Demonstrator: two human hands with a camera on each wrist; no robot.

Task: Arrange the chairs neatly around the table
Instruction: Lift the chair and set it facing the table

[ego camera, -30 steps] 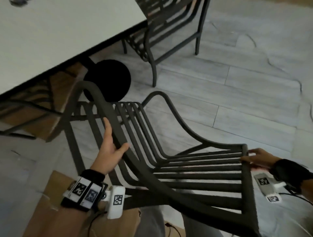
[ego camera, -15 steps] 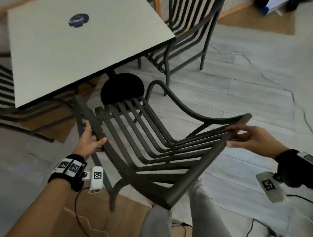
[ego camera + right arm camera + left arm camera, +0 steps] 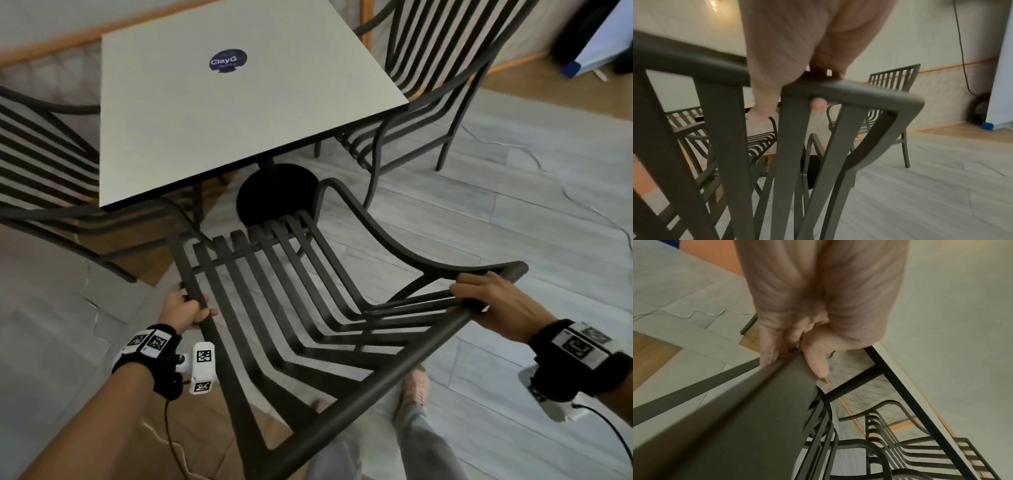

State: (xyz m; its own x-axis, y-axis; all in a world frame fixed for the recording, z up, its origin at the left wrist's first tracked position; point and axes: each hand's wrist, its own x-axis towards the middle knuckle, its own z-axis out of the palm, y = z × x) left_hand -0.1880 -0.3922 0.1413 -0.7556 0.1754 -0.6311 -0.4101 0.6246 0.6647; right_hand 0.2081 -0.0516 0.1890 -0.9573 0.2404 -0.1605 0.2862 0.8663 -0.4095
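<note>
A person's left hand (image 3: 183, 310) wraps its fingers (image 3: 769, 352) around the side rail of a dark slatted chair (image 3: 294, 301), thumb pressed along the rail's inner face, as seen in the left wrist view. The right hand (image 3: 493, 301) closes over the chair's top rail near its corner, fingers curled over the bar and a fingertip (image 3: 818, 104) showing beneath it in the right wrist view. Between the two hands the chair is tipped, its backrest toward the person and its slatted seat running away from the fingers toward the table (image 3: 239, 102); whether its legs touch the floor cannot be told.

Just beyond the seat's far edge stands the table's round black base (image 3: 274, 192), with the pale square tabletop above it and a dark round sticker (image 3: 227, 60) near its far side. Past the left hand, a second slatted chair (image 3: 44, 164) sits against the table's left edge. Past the right hand, a third chair (image 3: 428, 85) stands at the table's right edge, its seat partly under the top.

Below the hands are the person's trouser legs and one foot (image 3: 414, 383) on the grey plank floor (image 3: 496, 212). Both wrists carry black bands with printed marker tags and small white camera units (image 3: 202, 368).
</note>
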